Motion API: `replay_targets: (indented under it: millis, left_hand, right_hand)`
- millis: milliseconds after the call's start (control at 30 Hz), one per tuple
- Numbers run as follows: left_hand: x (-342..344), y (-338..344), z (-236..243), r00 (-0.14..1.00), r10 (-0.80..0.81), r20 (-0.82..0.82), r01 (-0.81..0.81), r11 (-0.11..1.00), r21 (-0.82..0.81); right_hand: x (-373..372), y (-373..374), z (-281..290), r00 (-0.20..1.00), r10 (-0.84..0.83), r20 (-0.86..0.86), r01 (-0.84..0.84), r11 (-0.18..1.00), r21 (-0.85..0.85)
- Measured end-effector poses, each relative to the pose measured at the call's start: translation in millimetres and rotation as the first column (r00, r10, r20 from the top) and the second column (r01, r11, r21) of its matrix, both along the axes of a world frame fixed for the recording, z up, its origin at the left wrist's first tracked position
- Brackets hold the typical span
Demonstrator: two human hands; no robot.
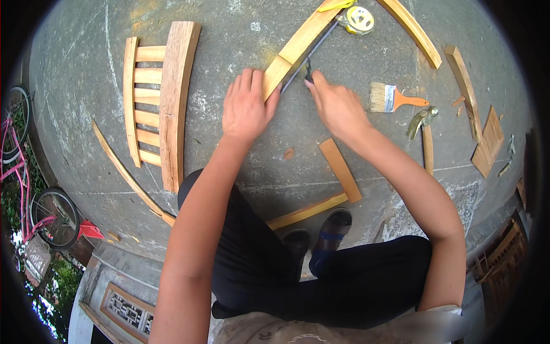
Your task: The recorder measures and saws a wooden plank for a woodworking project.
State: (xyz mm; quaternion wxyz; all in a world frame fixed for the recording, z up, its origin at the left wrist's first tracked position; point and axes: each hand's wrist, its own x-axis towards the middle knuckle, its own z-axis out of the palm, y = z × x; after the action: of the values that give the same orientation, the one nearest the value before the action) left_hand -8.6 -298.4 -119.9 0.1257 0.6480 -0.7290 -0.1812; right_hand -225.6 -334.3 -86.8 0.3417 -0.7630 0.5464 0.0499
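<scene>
My left hand (248, 106) wraps round the near end of a long pale wooden board (305, 39), thumb on its right side. The board runs away from me to the top edge. Close along its right side lies a thin blue-grey bar (326, 39). My right hand (338, 103) is closed, thumb against fingers, on a small dark curved piece (309, 70) touching or beside the bar; its kind is hidden. At the board's far end are a yellow object (335, 5) and a round yellow tape measure (360, 20).
To the left lie a slatted wooden frame (132, 103), a thick beam (176, 103) and a curved strip (123, 166). A paintbrush (409, 100), a hammer (427, 137) and wood pieces (464, 92) are on the right. Two joined pieces (341, 172) lie before my feet. A pink bicycle (23, 189) stands far left.
</scene>
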Motion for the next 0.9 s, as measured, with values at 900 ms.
replay_targets:
  millis: [900]
  left_hand:
    - [9,-1,6,1.0,-0.009,-0.024,0.011,0.998,0.061]
  right_hand:
    - [12,-1,-9,0.999,-0.035,0.042,0.036,0.999,-0.024]
